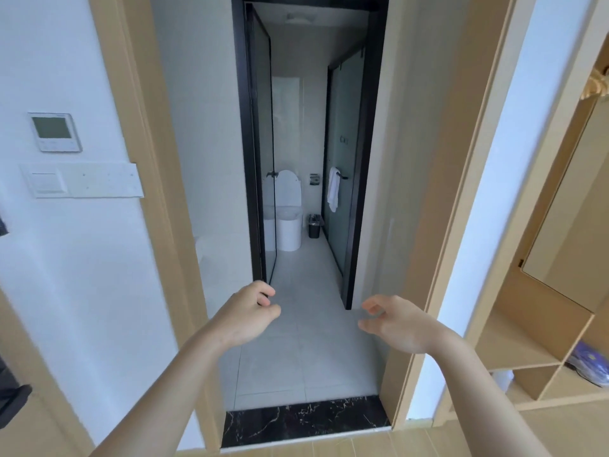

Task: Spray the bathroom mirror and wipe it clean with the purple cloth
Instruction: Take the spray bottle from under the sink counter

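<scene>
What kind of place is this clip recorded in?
Most likely a hotel room or small flat, seen from the bathroom doorway. A toilet and a hanging white towel lie ahead, a wall thermostat is to the left, and open wooden shelving stands to the right.

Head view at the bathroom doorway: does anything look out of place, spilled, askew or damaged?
Nothing stands out. The tiled floor looks dry and bare, the toilet and bin stand upright, and the white towel hangs on its bar. Both hands, left and right, hold nothing.
</scene>
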The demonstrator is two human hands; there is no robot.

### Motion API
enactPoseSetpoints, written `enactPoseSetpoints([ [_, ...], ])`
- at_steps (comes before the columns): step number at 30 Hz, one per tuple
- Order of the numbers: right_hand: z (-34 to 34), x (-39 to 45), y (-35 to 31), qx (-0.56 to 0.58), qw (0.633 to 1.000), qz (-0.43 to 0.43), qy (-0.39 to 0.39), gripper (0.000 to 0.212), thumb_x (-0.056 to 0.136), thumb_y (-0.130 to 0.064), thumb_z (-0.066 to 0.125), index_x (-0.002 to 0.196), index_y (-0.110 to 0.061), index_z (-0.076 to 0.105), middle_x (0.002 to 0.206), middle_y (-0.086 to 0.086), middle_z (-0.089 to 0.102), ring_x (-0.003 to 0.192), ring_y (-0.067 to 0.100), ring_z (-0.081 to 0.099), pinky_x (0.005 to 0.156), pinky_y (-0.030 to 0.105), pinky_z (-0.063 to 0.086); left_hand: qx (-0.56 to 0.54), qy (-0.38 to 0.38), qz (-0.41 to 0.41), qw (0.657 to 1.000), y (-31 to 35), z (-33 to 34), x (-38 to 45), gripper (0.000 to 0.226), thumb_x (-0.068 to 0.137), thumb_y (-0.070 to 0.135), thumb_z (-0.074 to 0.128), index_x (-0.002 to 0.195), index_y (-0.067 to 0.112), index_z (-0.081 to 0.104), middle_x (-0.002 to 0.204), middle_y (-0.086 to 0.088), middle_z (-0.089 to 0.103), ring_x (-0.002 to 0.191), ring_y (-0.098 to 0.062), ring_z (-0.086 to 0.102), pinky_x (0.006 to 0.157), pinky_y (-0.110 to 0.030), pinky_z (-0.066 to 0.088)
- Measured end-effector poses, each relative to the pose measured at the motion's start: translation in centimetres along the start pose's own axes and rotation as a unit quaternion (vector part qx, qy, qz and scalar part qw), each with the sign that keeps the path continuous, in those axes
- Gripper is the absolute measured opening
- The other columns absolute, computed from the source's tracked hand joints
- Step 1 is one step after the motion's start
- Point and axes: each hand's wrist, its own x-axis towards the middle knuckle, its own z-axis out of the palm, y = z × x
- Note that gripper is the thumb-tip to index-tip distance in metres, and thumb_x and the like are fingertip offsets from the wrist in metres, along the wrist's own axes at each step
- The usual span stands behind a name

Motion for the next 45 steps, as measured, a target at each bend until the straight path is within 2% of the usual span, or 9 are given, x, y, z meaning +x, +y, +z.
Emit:
enactPoseSetpoints([
  [10,-4.2,24.4,6.4,0.028,0.997,0.053,-0.045,0.065,0.094,-0.041,0.061,0.151,-0.021,0.035,0.149,-0.001,0.044,0.125,0.018,0.049,0.099,0.03,0.039,-0.048,0.004,-0.051,0.998,0.8,1.4,23.4,0.035,0.098,0.018,0.06,0.133,0.018,0.057,0.115,0.005,0.06,0.096,-0.004,0.059,0.076,-0.022,0.044],
  [16,-9.7,39.1,5.3,0.048,0.998,0.019,-0.02,0.056,0.095,-0.036,0.062,0.146,-0.021,0.043,0.144,0.0,0.049,0.121,0.02,0.054,0.095,0.029,0.044,-0.069,0.059,-0.077,0.993,0.7,-1.8,35.5,0.028,0.098,0.015,0.06,0.126,0.018,0.061,0.119,-0.003,0.063,0.11,-0.016,0.059,0.105,-0.037,0.046],
  [19,-9.4,45.8,5.1,0.048,0.998,0.013,-0.032,0.048,0.093,-0.037,0.062,0.138,-0.023,0.049,0.137,-0.002,0.053,0.115,0.022,0.059,0.097,0.037,0.052,-0.073,0.059,-0.097,0.991,-1.1,-1.8,41.0,0.025,0.099,0.017,0.059,0.124,0.018,0.061,0.117,-0.004,0.064,0.109,-0.016,0.06,0.1,-0.034,0.046],
  [23,-7.5,54.0,5.2,0.031,0.997,0.022,-0.074,0.047,0.095,-0.035,0.062,0.139,-0.02,0.049,0.13,-0.004,0.053,0.111,0.016,0.056,0.097,0.029,0.047,-0.09,0.03,-0.119,0.988,-4.1,-1.4,48.6,0.024,0.098,0.019,0.06,0.121,0.022,0.061,0.113,-0.003,0.063,0.101,-0.012,0.06,0.086,-0.029,0.049],
  [25,-6.8,58.0,5.1,0.02,0.995,0.033,-0.096,0.047,0.094,-0.038,0.061,0.137,-0.021,0.049,0.126,-0.005,0.053,0.111,0.014,0.056,0.097,0.028,0.046,-0.102,0.018,-0.123,0.987,-5.4,-1.6,52.8,0.026,0.093,0.025,0.063,0.12,0.024,0.062,0.114,-0.002,0.064,0.103,-0.013,0.061,0.088,-0.029,0.048],
  [31,-7.6,69.9,1.1,0.032,0.992,0.069,-0.098,0.044,0.088,-0.048,0.063,0.126,-0.027,0.056,0.115,-0.013,0.059,0.103,0.01,0.062,0.095,0.032,0.053,-0.123,0.002,-0.104,0.987,-7.1,-6.4,66.7,0.02,0.098,0.014,0.06,0.118,0.019,0.061,0.108,-0.001,0.066,0.095,-0.012,0.063,0.074,-0.023,0.047],
  [36,-8.2,78.6,-2.8,0.092,0.994,0.044,-0.045,0.028,0.098,-0.034,0.06,0.124,-0.024,0.059,0.113,-0.009,0.062,0.095,0.003,0.06,0.068,0.014,0.045,-0.136,0.011,-0.078,0.988,-7.7,-9.9,77.3,0.02,0.097,0.015,0.06,0.117,0.02,0.064,0.108,0.001,0.068,0.103,-0.017,0.066,0.08,-0.028,0.047],
  [40,-6.3,84.7,-4.8,0.09,0.992,0.057,-0.068,0.03,0.095,-0.037,0.064,0.121,-0.023,0.061,0.116,-0.003,0.065,0.097,0.011,0.063,0.073,0.019,0.048,-0.143,-0.003,-0.09,0.986,-10.2,-11.0,81.8,0.018,0.099,0.013,0.059,0.116,0.018,0.064,0.105,0.0,0.069,0.097,-0.013,0.066,0.077,-0.026,0.047],
  [45,-2.8,93.9,-9.2,0.066,0.989,0.017,-0.132,0.032,0.096,-0.037,0.061,0.125,-0.024,0.058,0.119,-0.005,0.059,0.104,0.012,0.058,0.077,0.016,0.043,-0.204,0.062,-0.184,0.959,-17.4,-15.0,86.0,0.01,0.093,0.009,0.065,0.103,0.011,0.066,0.091,-0.01,0.069,0.083,-0.02,0.071,0.068,-0.026,0.049],
])
